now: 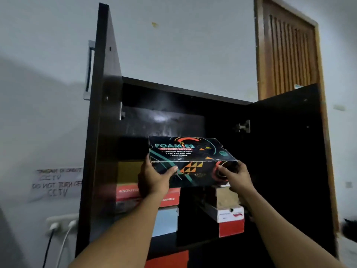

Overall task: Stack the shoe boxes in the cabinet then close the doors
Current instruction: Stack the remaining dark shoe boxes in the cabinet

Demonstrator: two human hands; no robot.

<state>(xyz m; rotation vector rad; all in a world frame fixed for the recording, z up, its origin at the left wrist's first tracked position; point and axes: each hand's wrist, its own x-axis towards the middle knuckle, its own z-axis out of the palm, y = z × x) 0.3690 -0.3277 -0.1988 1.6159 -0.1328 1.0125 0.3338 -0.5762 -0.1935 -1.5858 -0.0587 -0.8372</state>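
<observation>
A black shoe box with teal "FOAMIES" lettering is held up in front of the open dark cabinet. My left hand grips its near left corner, and my right hand grips its near right corner. Both cabinet doors stand open: the left door and the right door. Inside, below the held box, a red and white box sits on a light blue box at the left. A brown box rests on a white and red box at the right.
A yellow-brown box sits at the left inside the cabinet. A red box shows on the shelf below. A wooden room door stands behind at the right. Plugs and cables and a handwritten notice are on the left wall.
</observation>
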